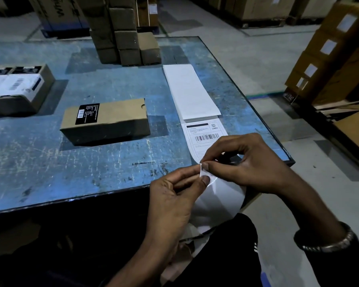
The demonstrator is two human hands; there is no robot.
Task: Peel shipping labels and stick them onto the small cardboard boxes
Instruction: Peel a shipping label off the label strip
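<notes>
Together | both hands: left hand (174,195), right hand (247,162) | pinching label strip (207,139) corner at table (91,166) edge

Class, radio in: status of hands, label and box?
Both hands pinching label strip corner, peel starting. Target box unlabelled, on table. Nothing blocking.

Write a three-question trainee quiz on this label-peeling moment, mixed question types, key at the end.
1. True or false: the shipping label is already stuck on the small cardboard box.
2. Multiple choice: where do the left hand and right hand pinch the label strip? A) at its near corner B) on the barcode C) on the fanfold stack
3. Fill in: the box lies flat on the blue ____.

Key: 1 false; 2 A; 3 table.
</notes>
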